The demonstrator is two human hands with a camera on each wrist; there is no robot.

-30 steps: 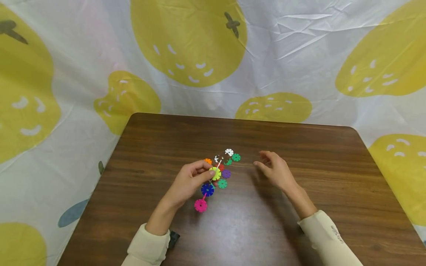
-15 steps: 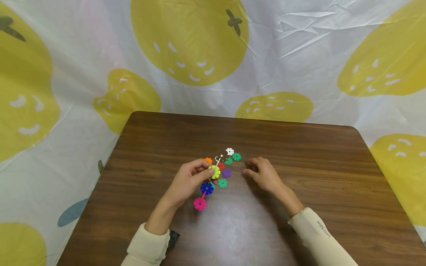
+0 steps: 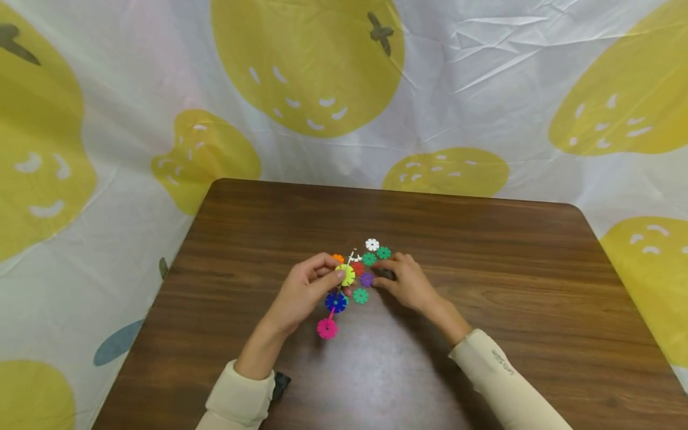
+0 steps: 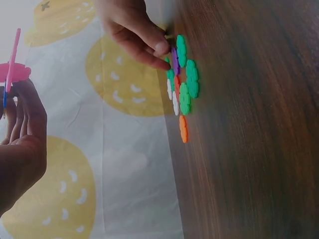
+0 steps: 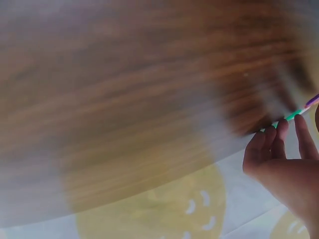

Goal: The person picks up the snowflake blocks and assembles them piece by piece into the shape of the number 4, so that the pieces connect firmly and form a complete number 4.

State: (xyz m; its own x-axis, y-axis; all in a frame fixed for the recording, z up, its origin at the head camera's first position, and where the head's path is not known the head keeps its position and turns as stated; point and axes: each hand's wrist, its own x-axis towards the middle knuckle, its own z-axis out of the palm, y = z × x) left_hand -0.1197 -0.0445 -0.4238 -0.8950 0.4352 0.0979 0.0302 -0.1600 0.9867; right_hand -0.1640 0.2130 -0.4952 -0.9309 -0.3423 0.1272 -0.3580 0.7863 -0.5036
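My left hand pinches a yellow-green disc, the top of a short chain that runs down through a blue disc to a pink disc. In the left wrist view the pink disc shows above my left hand. My right hand has its thumb and forefinger tips on a purple disc, which lies on the brown table; the left wrist view shows these fingertips closing on the purple disc. The right wrist view is blurred.
Loose discs lie around the purple one: white, two green, red, orange and another green. A white cloth with yellow fruit prints hangs behind and beside the table.
My right hand has moved left across the table, from well right of the discs to the purple disc. My left hand and its chain have stayed in place.
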